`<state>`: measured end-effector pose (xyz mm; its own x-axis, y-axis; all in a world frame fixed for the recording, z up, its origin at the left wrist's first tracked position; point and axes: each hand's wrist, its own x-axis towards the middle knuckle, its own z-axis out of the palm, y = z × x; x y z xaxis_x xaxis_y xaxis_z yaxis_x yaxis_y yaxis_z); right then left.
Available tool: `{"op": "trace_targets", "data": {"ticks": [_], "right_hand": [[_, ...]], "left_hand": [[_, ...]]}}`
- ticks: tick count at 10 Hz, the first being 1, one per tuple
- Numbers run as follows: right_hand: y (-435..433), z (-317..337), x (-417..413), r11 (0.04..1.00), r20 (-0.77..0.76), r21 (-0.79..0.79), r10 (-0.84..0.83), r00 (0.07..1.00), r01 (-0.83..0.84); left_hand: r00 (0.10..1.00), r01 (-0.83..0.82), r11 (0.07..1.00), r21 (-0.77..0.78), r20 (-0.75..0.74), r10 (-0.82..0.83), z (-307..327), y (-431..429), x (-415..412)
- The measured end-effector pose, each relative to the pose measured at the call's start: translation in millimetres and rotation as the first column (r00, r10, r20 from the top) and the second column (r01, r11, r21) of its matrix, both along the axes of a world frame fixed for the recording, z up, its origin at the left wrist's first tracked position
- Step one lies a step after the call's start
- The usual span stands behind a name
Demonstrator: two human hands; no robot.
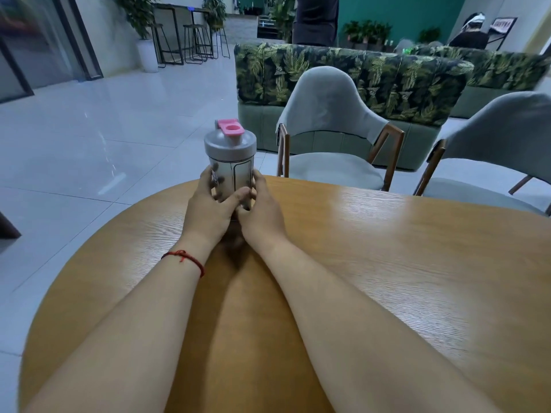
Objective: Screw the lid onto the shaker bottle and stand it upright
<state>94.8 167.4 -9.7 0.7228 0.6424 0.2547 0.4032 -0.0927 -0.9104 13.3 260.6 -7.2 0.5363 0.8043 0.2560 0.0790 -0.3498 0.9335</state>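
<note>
Grey lid point(230, 145), with its pink flip cap point(230, 127), sits square on the clear shaker bottle point(233, 176); the bottle stands upright near the far edge of the round wooden table point(387, 263). Left hand point(207, 207) wraps the lower body from the left, fingers curled onto the wall; right hand point(260, 210) wraps it from the right, its fingertips on the wall and the left thumb lying across beside them. Both hands are grasping the bottle low down, judged to steady the base while it is set down; neither hand touches the lid, which suggests the screwing is finished, though thread seating cannot be confirmed. A red string bracelet point(186, 259) circles the left wrist.

Surroundings: two grey upholstered chairs point(331, 120) stand just beyond the table; a leaf-patterned sofa point(387, 84) lies behind them; bar stools point(196, 43) are well apart. Nothing on the tabletop obstructs the bottle; the one hazard judged is its closeness to the far edge.
</note>
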Motion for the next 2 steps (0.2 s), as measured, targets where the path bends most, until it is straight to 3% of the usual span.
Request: {"op": "trace_targets", "data": {"ticks": [2], "right_hand": [[-18.9, -6.0, -10.1, 0.989, -0.086, -0.147, -0.023, 0.996, 0.010]], "left_hand": [[0.971, -0.082, 0.996, -0.030, -0.228, 0.073, -14.7, -2.7, -13.7]]}}
